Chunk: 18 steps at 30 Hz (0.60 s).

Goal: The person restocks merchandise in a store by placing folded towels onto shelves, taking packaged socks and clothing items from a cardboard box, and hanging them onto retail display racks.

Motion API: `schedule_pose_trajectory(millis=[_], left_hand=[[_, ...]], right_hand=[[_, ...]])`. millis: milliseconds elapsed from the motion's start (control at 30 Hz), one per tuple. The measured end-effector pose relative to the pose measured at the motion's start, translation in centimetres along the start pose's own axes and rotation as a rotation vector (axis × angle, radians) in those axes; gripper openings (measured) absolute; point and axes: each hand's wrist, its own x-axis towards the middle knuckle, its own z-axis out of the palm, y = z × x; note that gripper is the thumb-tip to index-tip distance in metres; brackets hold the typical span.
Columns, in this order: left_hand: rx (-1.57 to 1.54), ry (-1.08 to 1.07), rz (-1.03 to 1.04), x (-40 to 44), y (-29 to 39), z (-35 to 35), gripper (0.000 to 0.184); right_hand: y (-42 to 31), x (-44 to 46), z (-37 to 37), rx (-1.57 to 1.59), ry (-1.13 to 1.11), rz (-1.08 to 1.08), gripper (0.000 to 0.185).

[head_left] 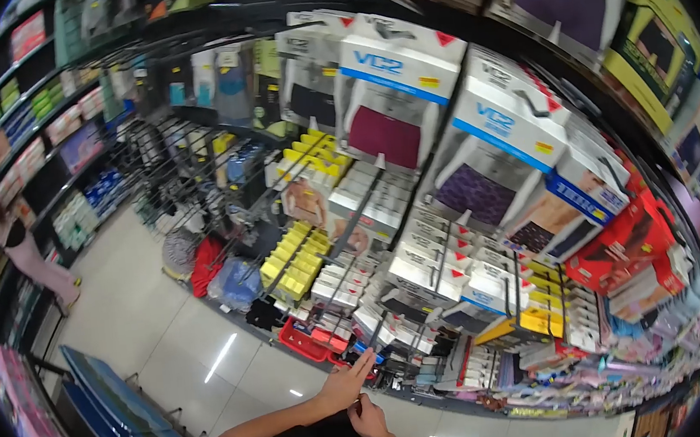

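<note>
My left hand (345, 389) reaches forward at the bottom middle, its fingers stretched out towards the lower edge of the display rack. The fingertips are beside a small blue item (369, 355) and dark hanging goods; whether they touch cannot be made out. Just below and to the right, my right hand (369, 420) is held close to my body with curled fingers. Anything inside it is hidden. Above my hands, boxed underwear packs (365, 286) hang on metal hooks, and a red tray (301, 341) sits low at the left.
Larger underwear boxes (509, 119) hang higher on the rack. Yellow packs (295, 260) hang at its middle. Blue plastic bags (236, 282) lie at its foot. A person (22, 242) stands by the left shelves. Blue boards (116, 409) lean at the lower left beside the tiled floor (168, 337).
</note>
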Motion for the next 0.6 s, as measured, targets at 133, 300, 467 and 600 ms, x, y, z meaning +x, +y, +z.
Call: schedule_pose_trajectory(millis=[133,300,467,600], left_hand=[[-0.050,-0.105,-0.032,0.1,0.4,-2.3,0.096],[0.030,-0.149,-0.029,0.6,1.1,-1.8,0.094],[-0.021,-0.100,-0.057,0.7,2.0,-1.0,0.087],[-0.099,-0.137,-0.081,1.1,2.3,-0.8,0.088]], right_hand=[[-0.2,2.2,-0.4,-0.032,-0.047,-0.050,0.033],[0.9,4.2,-2.2,-0.167,-0.128,-0.262,0.027],[2.5,4.5,-2.7,-0.248,-0.157,-0.322,0.029],[2.1,4.4,-4.3,-0.328,-0.308,-0.240,0.035]])
